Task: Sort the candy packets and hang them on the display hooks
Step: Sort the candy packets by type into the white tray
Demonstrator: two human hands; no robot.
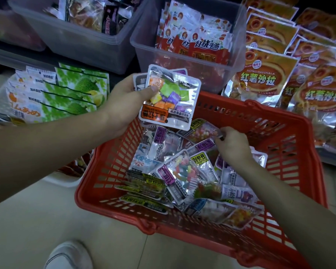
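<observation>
Left hand [124,101] grips a small stack of candy packets [169,98] over the 11 o'clock corner of the red basket [182,237], thumb clamped on the top one. Right hand [233,145] pinches the corner of a pink-bead packet [201,131] lying at the basket's 12 o'clock. Risk: the foil looks slick, so a corner-only pinch may slip or drag neighbours, and the thumb-held stack could fan out and drop back, mixing the sorts.

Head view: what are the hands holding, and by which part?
Left hand grips stacked candy packets by the left edge; right hand pinches the pink-candy packet by a corner.
</observation>
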